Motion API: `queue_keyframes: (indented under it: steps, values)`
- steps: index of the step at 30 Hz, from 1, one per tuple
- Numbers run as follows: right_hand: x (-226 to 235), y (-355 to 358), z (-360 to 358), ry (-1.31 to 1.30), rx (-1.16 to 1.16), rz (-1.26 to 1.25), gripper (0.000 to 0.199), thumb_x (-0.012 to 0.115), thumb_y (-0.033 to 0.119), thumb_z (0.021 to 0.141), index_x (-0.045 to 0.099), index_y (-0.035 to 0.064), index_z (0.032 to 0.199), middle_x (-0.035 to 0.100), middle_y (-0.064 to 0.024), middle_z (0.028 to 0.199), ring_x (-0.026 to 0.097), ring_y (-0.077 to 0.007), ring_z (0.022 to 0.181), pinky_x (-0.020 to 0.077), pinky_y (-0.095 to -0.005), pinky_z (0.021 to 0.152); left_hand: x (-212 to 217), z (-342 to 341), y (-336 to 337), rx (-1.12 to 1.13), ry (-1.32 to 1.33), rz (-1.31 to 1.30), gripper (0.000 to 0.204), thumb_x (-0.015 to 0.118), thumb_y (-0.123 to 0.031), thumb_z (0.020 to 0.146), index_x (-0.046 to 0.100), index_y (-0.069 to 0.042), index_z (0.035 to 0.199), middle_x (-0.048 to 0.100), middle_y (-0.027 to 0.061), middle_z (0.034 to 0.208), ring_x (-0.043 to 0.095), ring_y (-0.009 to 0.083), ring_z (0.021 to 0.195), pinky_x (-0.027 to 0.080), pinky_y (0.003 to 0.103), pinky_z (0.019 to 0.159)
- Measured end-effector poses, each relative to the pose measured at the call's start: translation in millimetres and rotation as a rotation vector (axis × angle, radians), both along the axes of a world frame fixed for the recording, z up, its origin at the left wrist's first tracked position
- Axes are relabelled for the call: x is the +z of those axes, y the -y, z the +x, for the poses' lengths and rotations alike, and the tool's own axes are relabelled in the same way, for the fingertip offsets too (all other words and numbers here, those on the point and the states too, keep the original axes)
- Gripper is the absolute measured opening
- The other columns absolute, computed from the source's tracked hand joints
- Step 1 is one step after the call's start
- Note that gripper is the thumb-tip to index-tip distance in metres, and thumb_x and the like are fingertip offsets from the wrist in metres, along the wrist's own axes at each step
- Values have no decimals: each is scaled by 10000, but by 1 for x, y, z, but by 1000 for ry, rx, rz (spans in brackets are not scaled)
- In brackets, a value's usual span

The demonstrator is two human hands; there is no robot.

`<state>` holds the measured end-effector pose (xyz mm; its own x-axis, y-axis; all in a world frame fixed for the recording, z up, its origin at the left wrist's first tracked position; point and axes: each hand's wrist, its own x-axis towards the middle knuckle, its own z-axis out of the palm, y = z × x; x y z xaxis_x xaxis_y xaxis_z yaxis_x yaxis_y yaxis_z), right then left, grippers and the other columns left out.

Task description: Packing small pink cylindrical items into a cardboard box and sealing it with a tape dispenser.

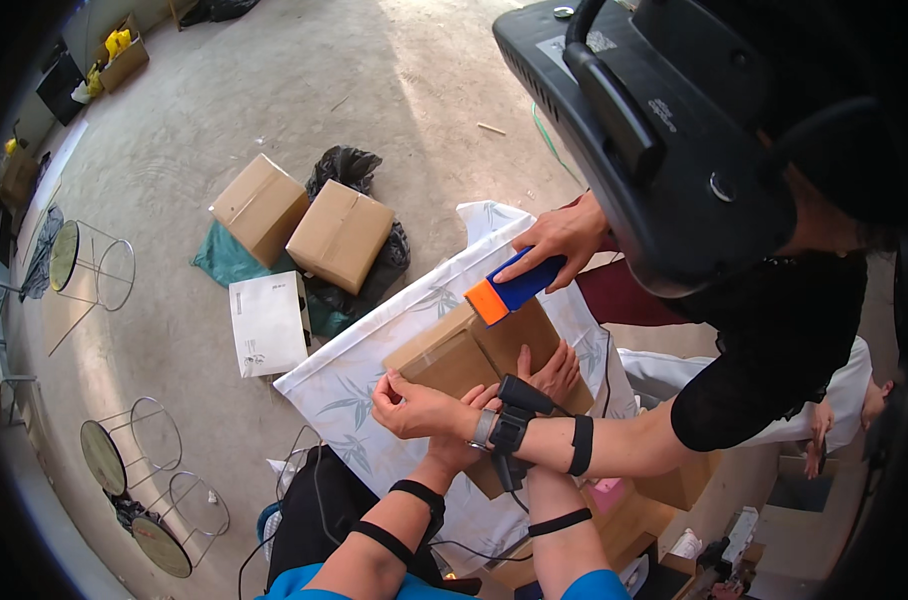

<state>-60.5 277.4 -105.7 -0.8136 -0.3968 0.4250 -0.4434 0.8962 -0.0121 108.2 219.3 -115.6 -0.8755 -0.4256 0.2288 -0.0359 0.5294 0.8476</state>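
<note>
A brown cardboard box lies on a table under a white leaf-patterned cloth. My right hand rests flat on the box, fingers stretched out. My left hand is at the box's near side, its fingertips lying on the cardboard; a co-worker's wrist crosses over and hides much of it. That co-worker's one hand has its fingertips pinched together above the box's left part; I cannot make out anything in them. Their other hand grips a blue handheld tool with an orange end at the box's far edge.
Two closed cardboard boxes and a white carton sit on the floor beyond the table, among dark plastic bags. Round stools stand at the left. The co-worker's dark headgear looms at upper right. Another person's hand shows at right.
</note>
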Motion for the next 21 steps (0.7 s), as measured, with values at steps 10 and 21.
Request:
queue_keyframes:
  steps: [10,21]
  values:
    - [6,2,2,73,-40,8,659,661,454,867,468,-15,1289,518,-235,1258,468,-384,1214,363,-503,1041,-5,-1,0,-19,-20,32,549,501,-287,896,440,-126,1418,399,79,1513,385,298,1382,310,394,1156]
    - [6,2,2,67,-24,31,678,682,463,847,464,-16,1274,519,-214,1218,479,-376,1180,375,-493,1016,4,-2,5,-36,64,43,565,496,-353,893,449,-165,1424,408,36,1505,384,286,1377,303,409,1147]
